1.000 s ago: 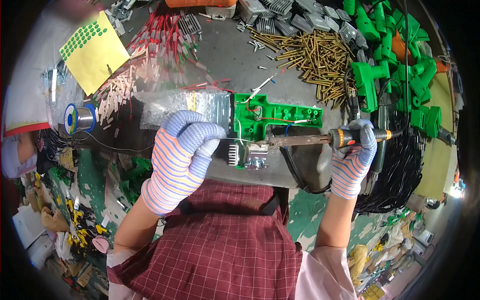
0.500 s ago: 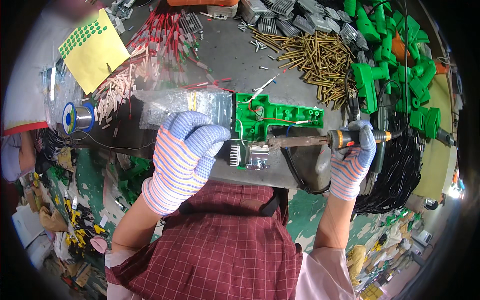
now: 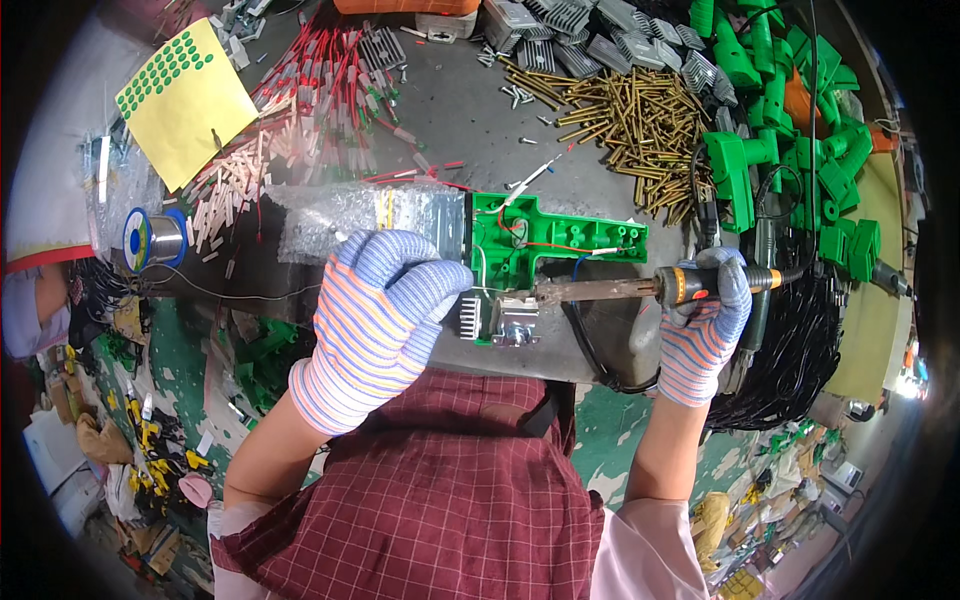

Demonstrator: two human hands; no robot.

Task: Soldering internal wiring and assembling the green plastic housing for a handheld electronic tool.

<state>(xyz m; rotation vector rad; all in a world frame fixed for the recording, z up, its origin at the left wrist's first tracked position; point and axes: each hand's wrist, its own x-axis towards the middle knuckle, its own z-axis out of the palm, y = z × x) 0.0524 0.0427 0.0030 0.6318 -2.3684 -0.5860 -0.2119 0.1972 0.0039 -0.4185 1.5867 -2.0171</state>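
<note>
My right hand (image 3: 703, 325), in a striped glove, is closed around the black and orange handle of a soldering iron (image 3: 610, 289). The iron lies nearly level, its tip pointing left at a shiny metal part (image 3: 517, 321) with a finned heat sink (image 3: 469, 318) beside it. Just left of the tip, my gloved left hand (image 3: 385, 325) pinches thin solder wire (image 3: 235, 296), which runs back to a blue-rimmed spool (image 3: 158, 240). Behind them lies an open green tool housing (image 3: 580, 232) with red, white and blue wires inside. The exact contact at the tip is too small to tell.
Bubble wrap (image 3: 320, 215) lies left of the housing. Red-wired parts (image 3: 325, 90), a yellow sticker sheet (image 3: 190, 105), brass-coloured rods (image 3: 640, 125), grey heat sinks (image 3: 600, 35) and green housings (image 3: 740, 170) cover the far table. Black cables (image 3: 800, 350) pile up at the right.
My left hand has moved slightly right, bringing the solder wire to the iron's tip. My right hand and the iron have barely moved.
</note>
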